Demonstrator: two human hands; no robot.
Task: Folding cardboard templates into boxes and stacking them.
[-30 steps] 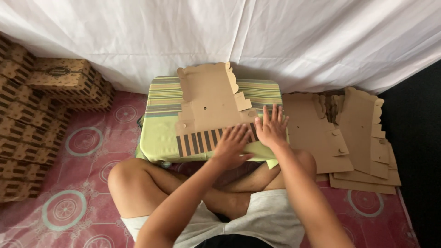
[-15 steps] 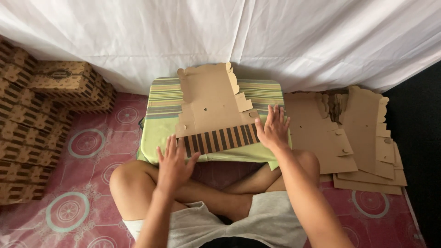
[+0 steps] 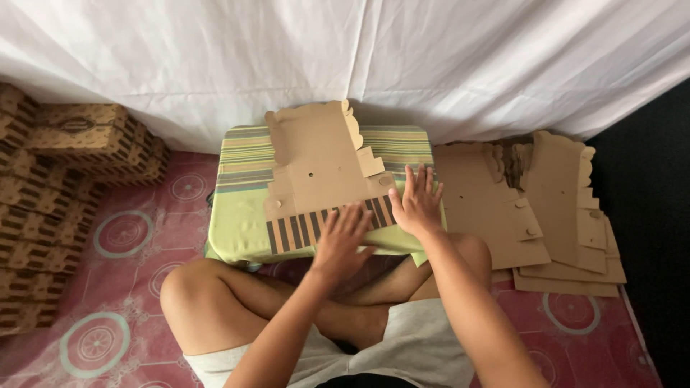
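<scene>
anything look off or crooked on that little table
Slightly. The flat cardboard blank lies skewed on the striped cloth table, its striped edge slanting up to the right. The left hand and right hand press on that edge. Nothing looks torn or spilled.

Soft even daylight, faint shadows, no glare, sharp focus (dark right edge), slight wide-angle bend

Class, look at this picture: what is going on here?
A person sits cross-legged on a patterned mat before a cloth-covered low table. Both hands rest flat on an unfolded cardboard box blank lying on it: left hand on its striped edge, right hand at its right corner. More flat blanks lie right; folded boxes are stacked left.
</scene>
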